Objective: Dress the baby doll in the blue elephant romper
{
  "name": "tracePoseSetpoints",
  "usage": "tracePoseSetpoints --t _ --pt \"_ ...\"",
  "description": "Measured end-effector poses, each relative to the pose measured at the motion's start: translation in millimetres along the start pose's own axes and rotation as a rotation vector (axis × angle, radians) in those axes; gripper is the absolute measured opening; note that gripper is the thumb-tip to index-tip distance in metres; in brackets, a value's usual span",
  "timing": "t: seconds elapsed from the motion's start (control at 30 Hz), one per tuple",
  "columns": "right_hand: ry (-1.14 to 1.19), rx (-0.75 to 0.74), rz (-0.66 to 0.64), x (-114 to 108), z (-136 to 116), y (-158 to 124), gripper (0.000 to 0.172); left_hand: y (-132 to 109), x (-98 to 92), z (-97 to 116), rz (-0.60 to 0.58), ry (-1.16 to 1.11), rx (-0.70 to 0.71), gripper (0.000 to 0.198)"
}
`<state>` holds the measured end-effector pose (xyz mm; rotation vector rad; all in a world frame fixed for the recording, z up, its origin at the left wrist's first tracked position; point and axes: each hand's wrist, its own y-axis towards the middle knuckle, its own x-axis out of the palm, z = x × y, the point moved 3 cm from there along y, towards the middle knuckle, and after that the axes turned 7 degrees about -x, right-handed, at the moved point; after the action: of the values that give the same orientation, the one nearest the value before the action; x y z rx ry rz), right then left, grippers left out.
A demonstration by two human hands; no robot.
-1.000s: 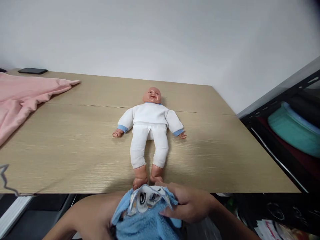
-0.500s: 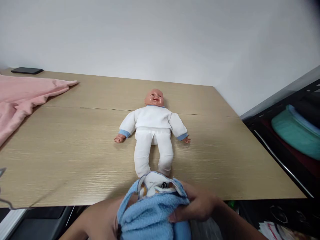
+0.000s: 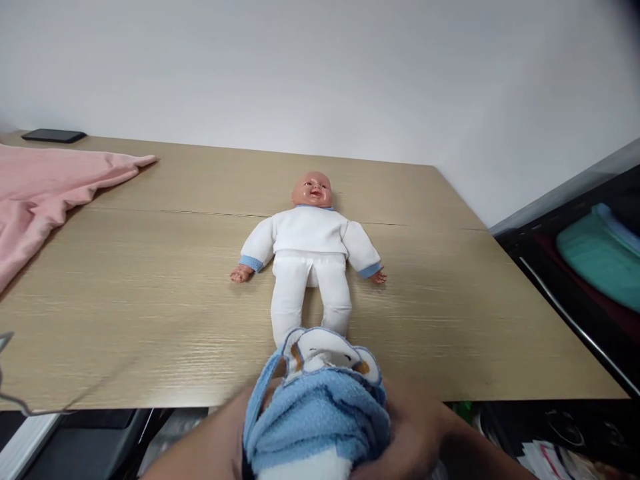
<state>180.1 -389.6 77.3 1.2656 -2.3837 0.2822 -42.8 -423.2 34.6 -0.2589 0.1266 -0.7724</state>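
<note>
A baby doll in a white top with blue cuffs and white trousers lies face up on the wooden table, its feet toward me. In front of its feet I hold a small blue terry garment, which has a white animal-face patch and a strap loop. My left hand is at the garment's left side, its fingers partly hidden behind the cloth and the strap. Closed on the right side of the garment is my right hand, fingertips out of sight. The garment covers the doll's feet from view.
A pink cloth lies on the left of the table, with a black phone-like slab behind it. Bent wire shows at the left front edge. Folded green cloth sits on a dark shelf at right.
Both hands have shifted the garment slightly up and right, turning it so the animal-face patch shows more. My right hand has slid lower along it. The doll lies as before; the view shifted slightly.
</note>
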Motion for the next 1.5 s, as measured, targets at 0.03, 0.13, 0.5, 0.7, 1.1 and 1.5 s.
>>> tracePoseSetpoints --t 0.03,0.13,0.5,0.7,1.1,1.5 --pt "-0.056 0.01 0.084 2.9 0.2 -1.4 0.056 -3.6 3.7 -3.5 0.053 0.005 -0.026 0.092" --pt "-0.365 0.094 0.369 9.5 7.2 -5.4 0.043 -11.7 13.1 -8.4 0.295 0.001 -0.132 0.068" --pt "-1.323 0.408 0.493 19.2 32.8 0.8 0.069 -4.7 13.1 -9.3 0.595 0.57 -0.27 0.037" --pt "-1.327 0.508 0.429 18.8 31.4 9.4 0.09 13.5 7.5 -18.2 0.606 0.689 -0.169 0.023" --pt "-1.244 0.191 0.557 -15.0 30.2 16.0 0.083 32.5 -20.8 -16.9 0.693 0.36 -0.004 0.032" --pt "-1.336 -0.271 0.542 -30.7 20.0 17.1 0.062 37.1 -37.5 -8.4 0.733 0.549 0.23 0.032"
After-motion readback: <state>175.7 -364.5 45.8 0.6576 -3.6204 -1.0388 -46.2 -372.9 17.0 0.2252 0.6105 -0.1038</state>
